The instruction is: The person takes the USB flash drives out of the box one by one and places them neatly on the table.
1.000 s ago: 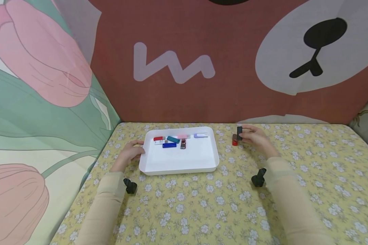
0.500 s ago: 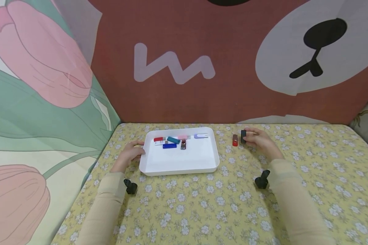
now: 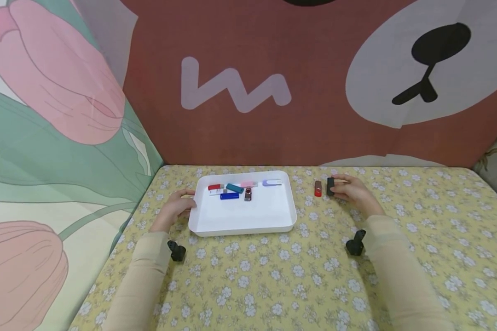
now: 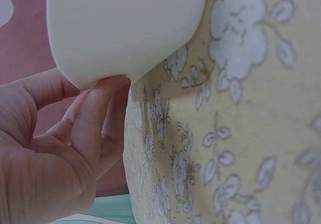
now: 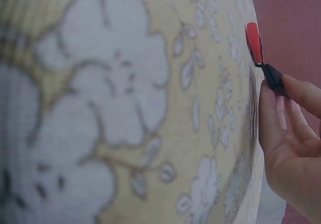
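Note:
My right hand [image 3: 352, 191] pinches a black USB stick [image 3: 330, 186] between thumb and fingers, low at the tablecloth. Just left of it lies a red and dark USB stick [image 3: 318, 188]; in the right wrist view, the red end [image 5: 254, 43] shows beyond the black stick [image 5: 274, 79]. On the other side, my left hand [image 3: 177, 209] holds the left edge of a white tray [image 3: 240, 220]. The left wrist view has the thumb and fingertips [image 4: 108, 83] against the tray's outer wall [image 4: 125, 28].
In the tray's upper part lie several USB sticks: a red one [image 3: 215, 187], a teal one [image 3: 234, 188], a blue one [image 3: 229, 196], a brown one [image 3: 248, 195], a purple one [image 3: 271, 183] and others. The flowered cloth [image 3: 273, 285] covers the table up to a printed backdrop [image 3: 248, 138].
My right hand has moved slightly right and down with the black USB stick, which no longer overlaps the red one and now sits beside it. The left hand and tray have stayed put.

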{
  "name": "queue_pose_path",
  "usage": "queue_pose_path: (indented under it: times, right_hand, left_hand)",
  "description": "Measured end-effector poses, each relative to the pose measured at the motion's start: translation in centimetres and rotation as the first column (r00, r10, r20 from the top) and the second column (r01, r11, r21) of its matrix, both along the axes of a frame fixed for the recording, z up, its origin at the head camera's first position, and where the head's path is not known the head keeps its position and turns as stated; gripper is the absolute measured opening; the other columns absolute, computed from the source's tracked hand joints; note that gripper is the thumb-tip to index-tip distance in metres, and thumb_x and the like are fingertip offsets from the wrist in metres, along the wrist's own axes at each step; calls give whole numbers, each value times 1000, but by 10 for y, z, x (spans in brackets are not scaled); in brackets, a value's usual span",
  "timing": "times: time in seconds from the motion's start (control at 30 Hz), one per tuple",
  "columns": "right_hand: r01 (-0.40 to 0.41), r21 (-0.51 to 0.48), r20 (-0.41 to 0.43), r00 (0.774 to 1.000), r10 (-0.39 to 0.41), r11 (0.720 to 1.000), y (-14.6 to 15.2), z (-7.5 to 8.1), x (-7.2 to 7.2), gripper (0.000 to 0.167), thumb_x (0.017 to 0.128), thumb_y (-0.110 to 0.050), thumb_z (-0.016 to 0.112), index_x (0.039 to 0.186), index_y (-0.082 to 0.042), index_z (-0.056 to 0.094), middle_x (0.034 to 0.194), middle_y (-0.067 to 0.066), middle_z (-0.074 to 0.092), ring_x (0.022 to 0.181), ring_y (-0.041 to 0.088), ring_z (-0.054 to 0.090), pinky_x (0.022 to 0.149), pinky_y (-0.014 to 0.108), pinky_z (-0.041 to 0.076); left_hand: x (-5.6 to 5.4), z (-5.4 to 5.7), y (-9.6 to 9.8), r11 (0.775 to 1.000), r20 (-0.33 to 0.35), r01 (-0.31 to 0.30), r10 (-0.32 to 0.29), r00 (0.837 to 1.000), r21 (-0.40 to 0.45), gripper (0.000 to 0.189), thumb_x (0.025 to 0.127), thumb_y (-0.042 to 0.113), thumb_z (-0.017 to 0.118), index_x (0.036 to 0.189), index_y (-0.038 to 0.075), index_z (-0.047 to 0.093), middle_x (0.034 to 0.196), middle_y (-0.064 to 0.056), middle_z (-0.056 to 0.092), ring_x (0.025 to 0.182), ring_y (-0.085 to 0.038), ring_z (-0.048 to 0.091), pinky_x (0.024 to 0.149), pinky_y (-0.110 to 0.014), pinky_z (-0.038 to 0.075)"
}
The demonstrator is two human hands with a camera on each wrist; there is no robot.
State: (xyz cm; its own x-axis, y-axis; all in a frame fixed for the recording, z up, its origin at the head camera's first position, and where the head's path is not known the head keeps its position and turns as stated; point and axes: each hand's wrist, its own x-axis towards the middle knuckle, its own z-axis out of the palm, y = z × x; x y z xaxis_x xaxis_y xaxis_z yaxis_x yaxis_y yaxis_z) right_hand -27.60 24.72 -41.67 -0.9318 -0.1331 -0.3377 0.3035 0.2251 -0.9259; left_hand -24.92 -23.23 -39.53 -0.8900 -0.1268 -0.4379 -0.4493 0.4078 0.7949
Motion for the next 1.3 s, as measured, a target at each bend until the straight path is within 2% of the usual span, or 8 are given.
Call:
queue_pose_path:
  times: [0.37,0.43,0.5,0.6,0.67,0.97,1.1,1.3]
  right_hand:
    - [-35,85,-41,998,39,996,1,2,-1,65,96,-6,50,152,0,16,150,31,25,88,-4,54,82,14,50]
    - [-37,141,-58,997,45,989,0,3,-2,64,96,-6,51,151,1,18,148,31,29,95,3,56,81,15,51]
    - [-32,184,-66,997,44,982,-1,4,-3,63,96,-6,51,150,3,20,146,32,31,106,17,57,80,16,51]
    - [-25,223,-66,997,40,975,-3,4,-3,62,95,-5,51,149,5,21,144,33,32,124,36,48,78,17,51]
    - [-17,225,-55,998,30,974,-3,3,-3,61,96,-4,50,149,5,21,145,33,31,130,40,41,77,16,51]
    - [-8,251,-66,998,25,968,-4,-3,0,60,96,-4,50,148,6,23,142,33,33,128,43,42,88,28,52]
    - [-11,273,-70,997,32,962,-5,-5,-1,58,96,-5,49,147,7,25,141,34,35,129,44,42,87,26,52]
    - [-16,308,-77,996,42,951,-3,-5,0,58,96,-7,49,147,8,25,139,32,37,129,42,43,85,24,51]
  left_hand:
    - [-4,-2,2,1000,4,-3,3,1000,14,51,89,4,53,138,6,42,133,-21,50,92,-18,62,67,-23,51]
    - [-5,-2,2,1000,3,-5,5,1000,19,51,88,3,53,138,6,42,134,-22,49,94,-19,61,68,-23,51]
    - [-5,-2,2,1000,2,-8,8,1000,20,51,88,2,53,138,6,42,134,-22,49,95,-19,61,69,-24,52]
    - [-4,-2,2,1000,3,-7,6,1000,23,52,88,2,52,139,5,42,134,-22,49,97,-21,61,70,-24,52]
    - [-4,-2,2,1000,3,-3,3,1000,22,52,89,2,52,139,5,41,134,-23,49,98,-22,62,71,-25,52]
    - [-2,-3,0,1000,2,-1,1,1000,8,51,89,4,52,139,5,42,134,-23,50,94,-20,62,68,-24,51]
    - [-1,-2,0,1000,0,-4,4,1000,-2,50,89,4,52,138,5,42,133,-23,50,91,-19,62,66,-23,51]
    - [-1,-2,0,1000,-2,0,0,1000,11,51,89,3,52,139,4,42,133,-23,50,97,-22,62,69,-24,52]
